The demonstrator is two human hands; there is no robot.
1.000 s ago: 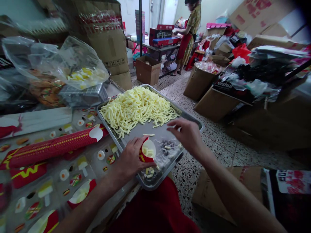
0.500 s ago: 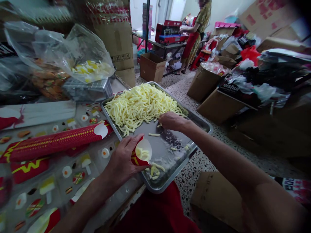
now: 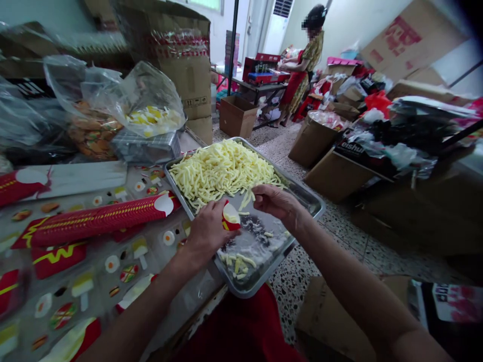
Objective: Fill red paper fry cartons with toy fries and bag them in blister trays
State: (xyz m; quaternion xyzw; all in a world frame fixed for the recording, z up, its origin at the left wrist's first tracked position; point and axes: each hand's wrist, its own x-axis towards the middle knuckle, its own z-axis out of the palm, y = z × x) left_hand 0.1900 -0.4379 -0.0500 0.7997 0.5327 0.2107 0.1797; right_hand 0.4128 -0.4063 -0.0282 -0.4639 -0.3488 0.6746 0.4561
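My left hand (image 3: 209,227) is wrapped round a small red fries carton (image 3: 230,217) with a white inside, and some pale pieces show in its mouth. Just to the right, my right hand (image 3: 277,202) pinches a few pale yellow fries (image 3: 247,199) that hang from its fingertips. Both hands are over a metal tray (image 3: 241,292). A big heap of fries (image 3: 230,168) fills the tray's far half. Loose fries (image 3: 238,265) and white crumbs lie in the near corner.
Nested red cartons (image 3: 98,218) lie in a long row on the patterned tablecloth (image 3: 128,246). Behind them are clear bags (image 3: 151,100) of small pieces and a grey box (image 3: 147,146). Cardboard boxes (image 3: 335,173) stand on the floor at right. A person (image 3: 307,65) works at a far table.
My right hand has lifted from the heap's edge with fries in its fingers. My left hand has brought the carton up and right, closer to it. The view has shifted slightly.
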